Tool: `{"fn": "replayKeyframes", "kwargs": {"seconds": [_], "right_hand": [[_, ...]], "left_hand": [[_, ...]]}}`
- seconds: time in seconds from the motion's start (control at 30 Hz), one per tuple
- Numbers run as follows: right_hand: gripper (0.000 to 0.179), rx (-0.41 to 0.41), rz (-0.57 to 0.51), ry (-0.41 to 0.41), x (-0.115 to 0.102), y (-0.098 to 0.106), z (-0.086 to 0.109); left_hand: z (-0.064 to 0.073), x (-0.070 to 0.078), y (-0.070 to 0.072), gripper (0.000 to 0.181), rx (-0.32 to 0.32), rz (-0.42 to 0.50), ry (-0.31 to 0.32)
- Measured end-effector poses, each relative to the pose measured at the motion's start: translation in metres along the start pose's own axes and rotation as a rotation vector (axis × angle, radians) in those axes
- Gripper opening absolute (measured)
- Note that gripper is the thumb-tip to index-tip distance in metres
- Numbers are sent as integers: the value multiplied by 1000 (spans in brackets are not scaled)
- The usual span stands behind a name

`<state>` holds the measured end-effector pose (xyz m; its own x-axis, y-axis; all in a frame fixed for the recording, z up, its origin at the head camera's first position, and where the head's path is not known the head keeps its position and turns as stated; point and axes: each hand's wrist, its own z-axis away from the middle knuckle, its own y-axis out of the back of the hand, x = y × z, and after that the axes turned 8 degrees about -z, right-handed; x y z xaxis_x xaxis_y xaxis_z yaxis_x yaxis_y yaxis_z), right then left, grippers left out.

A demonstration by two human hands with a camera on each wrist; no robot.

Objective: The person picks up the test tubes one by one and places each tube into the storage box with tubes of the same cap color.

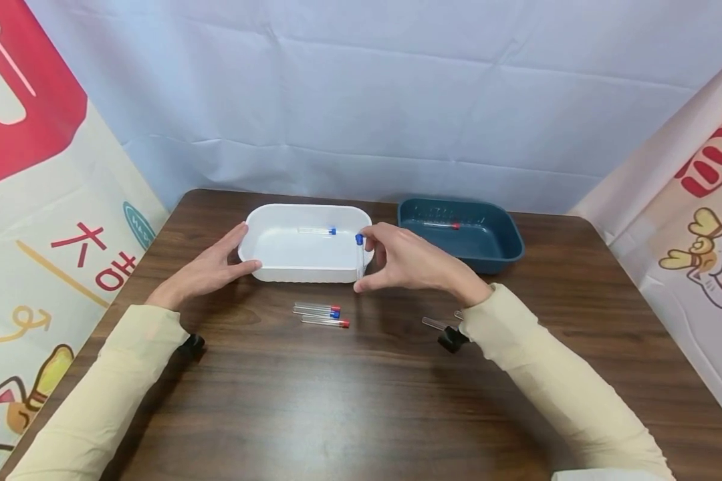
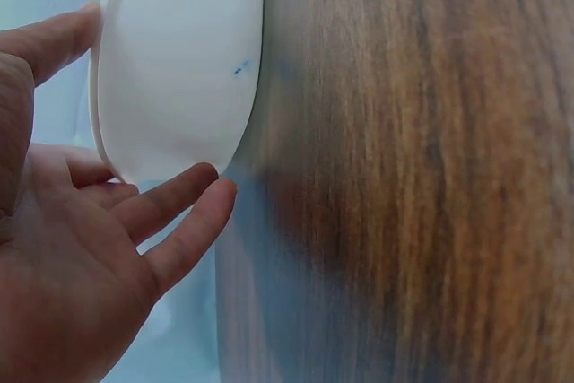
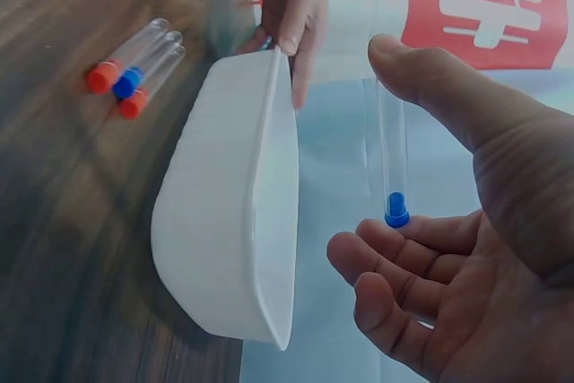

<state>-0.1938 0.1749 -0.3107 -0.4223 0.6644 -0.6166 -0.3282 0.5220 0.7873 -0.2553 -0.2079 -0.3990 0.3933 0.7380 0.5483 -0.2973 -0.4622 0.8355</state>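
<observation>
My right hand [image 1: 409,257] pinches a clear test tube with a blue cap [image 3: 392,145], thumb at the glass end and index finger at the cap. The tube stands lengthwise between them, over the right end of a white oval basin [image 1: 313,274]. At the basin's left end my left hand [image 1: 207,267] spreads its thumb and fairly straight fingers against the rim; the left wrist view shows fingertips [image 2: 220,187] touching the basin's end. Inside the basin lies another blue-capped test tube [image 1: 317,231].
On the table in front of the basin lie three test tubes [image 1: 321,314], two red-capped and one blue-capped. A dark blue basin [image 1: 487,264] at the right holds a red-capped tube [image 1: 451,226]. Further clear tubes [image 1: 434,323] are partly hidden by my right wrist.
</observation>
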Motion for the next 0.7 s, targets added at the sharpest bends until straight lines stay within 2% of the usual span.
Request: {"fn": "replayKeyframes", "kwargs": {"seconds": [0.37,0.7], "right_hand": [[89,-37,-20,-20,1,1,-45],[90,-34,-47,-39,6,-5,-74]], "left_hand": [[2,1,1,95,-11,17,0],[1,-2,0,96,-16,5,8]]}}
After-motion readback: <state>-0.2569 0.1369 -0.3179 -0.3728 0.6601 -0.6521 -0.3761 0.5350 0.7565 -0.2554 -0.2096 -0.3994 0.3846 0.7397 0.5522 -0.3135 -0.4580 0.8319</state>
